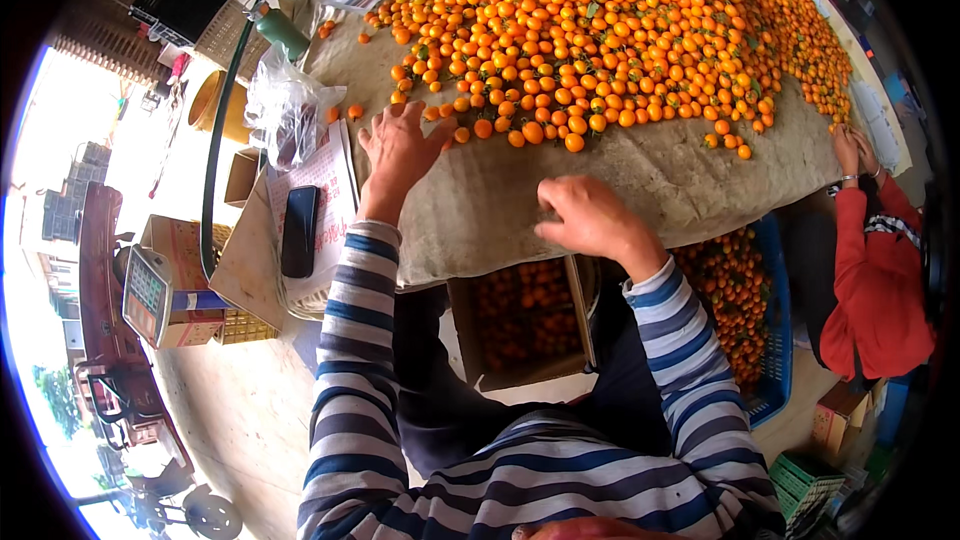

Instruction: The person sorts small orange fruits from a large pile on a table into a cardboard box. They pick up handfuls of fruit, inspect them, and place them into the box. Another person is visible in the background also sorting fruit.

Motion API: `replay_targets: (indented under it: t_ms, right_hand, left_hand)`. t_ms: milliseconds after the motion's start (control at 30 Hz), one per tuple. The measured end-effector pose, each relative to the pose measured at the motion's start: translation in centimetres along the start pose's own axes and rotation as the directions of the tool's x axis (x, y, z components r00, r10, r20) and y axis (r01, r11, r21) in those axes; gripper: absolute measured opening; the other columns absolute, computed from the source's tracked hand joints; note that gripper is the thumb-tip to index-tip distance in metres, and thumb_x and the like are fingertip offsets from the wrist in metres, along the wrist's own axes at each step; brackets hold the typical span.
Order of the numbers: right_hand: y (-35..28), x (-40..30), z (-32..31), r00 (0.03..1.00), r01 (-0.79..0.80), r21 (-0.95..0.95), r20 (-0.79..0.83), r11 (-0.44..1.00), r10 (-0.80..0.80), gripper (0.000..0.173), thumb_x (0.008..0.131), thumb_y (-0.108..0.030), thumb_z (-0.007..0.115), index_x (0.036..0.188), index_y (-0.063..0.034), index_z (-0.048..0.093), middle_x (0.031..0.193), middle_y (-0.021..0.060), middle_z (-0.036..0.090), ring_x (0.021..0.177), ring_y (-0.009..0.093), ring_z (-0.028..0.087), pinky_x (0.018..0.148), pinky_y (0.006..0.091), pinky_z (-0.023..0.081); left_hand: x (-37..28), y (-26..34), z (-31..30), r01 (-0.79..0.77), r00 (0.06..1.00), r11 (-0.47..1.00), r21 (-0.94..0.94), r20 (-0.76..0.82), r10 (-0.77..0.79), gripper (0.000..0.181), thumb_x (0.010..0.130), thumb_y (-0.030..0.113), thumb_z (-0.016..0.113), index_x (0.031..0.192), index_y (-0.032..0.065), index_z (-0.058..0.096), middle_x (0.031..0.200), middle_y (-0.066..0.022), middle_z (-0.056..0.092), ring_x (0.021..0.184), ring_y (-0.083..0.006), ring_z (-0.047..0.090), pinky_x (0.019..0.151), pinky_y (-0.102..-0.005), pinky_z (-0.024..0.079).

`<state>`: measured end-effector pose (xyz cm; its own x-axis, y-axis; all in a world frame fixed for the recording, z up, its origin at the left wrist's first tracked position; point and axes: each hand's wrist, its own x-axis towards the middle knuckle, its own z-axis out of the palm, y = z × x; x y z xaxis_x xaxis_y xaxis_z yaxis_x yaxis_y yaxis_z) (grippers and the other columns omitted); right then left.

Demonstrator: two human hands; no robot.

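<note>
A wide heap of orange cherry tomatoes covers the far part of a table spread with a tan cloth. At the heap's near left edge, my left hand reaches over the cloth, palm down, fingers apart. Its fingertips are next to a few loose tomatoes; contact is unclear. My right hand hovers over or rests on the cloth near the table's front edge, fingers curled. Its palm is hidden, so whether anything is inside cannot be seen. Below that edge, between my knees, stands a cardboard box with tomatoes in it.
Right of my legs is a blue plastic crate of tomatoes. A co-worker in a red sleeve has both hands at the heap's right end. Leftward are a phone on printed paper, a clear plastic bag, a green hose and a scale display.
</note>
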<state>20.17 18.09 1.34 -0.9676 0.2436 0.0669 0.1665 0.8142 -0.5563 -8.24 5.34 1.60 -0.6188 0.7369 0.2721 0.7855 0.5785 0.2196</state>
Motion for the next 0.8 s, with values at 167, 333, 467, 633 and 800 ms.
replay_targets:
  t_ms: [167,333,467,633,800]
  right_hand:
    - [2.9,1.2,-1.5,0.907,-0.243,-0.061,-0.368,0.968,0.205,0.042,0.084,-0.026,0.087,0.108,-0.0019,0.062,0.098,0.021,0.071,0.093,0.043,0.071,0.079,0.0519,0.057]
    - [3.5,3.4,-0.2,0.903,-0.24,-0.068,-0.383,0.969,0.196,0.049,0.083,-0.026,0.088,0.117,-0.0022,0.063,0.114,0.0226,0.07,0.102,0.042,0.071,0.085,0.0493,0.06]
    - [2.1,4.2,0.9,0.939,-0.132,-0.066,-0.328,0.989,0.104,0.046,0.08,-0.02,0.088,0.114,-0.0001,0.063,0.103,0.0212,0.071,0.103,0.041,0.071,0.086,0.0492,0.059]
    - [2.2,4.3,0.8,0.938,-0.125,0.006,-0.326,0.992,0.12,0.044,0.078,-0.011,0.09,0.113,0.0,0.065,0.106,0.0192,0.072,0.102,0.04,0.07,0.087,0.0474,0.058]
    - [2.7,2.9,0.5,0.94,-0.158,0.013,-0.304,0.987,0.154,0.044,0.079,-0.014,0.089,0.113,0.0008,0.065,0.106,0.0212,0.072,0.099,0.041,0.071,0.085,0.0494,0.058]
  left_hand:
    - [0.6,1.1,2.6,-0.048,0.999,0.993,-0.111,0.016,0.05,0.059,0.095,0.065,0.068,0.133,0.0198,0.071,0.129,-0.0162,0.067,0.128,-0.0389,0.059,0.11,-0.064,0.036]
    - [-1.9,4.4,3.1,-0.302,0.952,0.926,-0.225,-0.026,0.304,0.064,0.092,0.049,0.077,0.146,0.0165,0.062,0.143,-0.0147,0.061,0.133,-0.0392,0.057,0.113,-0.0561,0.04]
    - [-6.1,4.6,2.0,-0.366,0.928,0.91,-0.193,0.003,0.374,0.077,0.086,0.036,0.086,0.154,0.0137,0.055,0.152,-0.0193,0.055,0.143,-0.0423,0.05,0.118,-0.0558,0.038]
    - [-8.5,2.1,-0.5,-0.259,0.965,0.951,-0.169,-0.004,0.262,0.093,0.076,0.043,0.091,0.154,0.013,0.053,0.159,-0.0226,0.046,0.152,-0.0461,0.037,0.12,-0.0628,0.031]
    - [-7.3,-1.8,-0.2,-0.176,0.984,0.971,-0.163,0.002,0.179,0.116,0.063,0.055,0.098,0.157,0.0083,0.048,0.163,-0.0228,0.041,0.154,-0.0466,0.035,0.123,-0.0623,0.031]
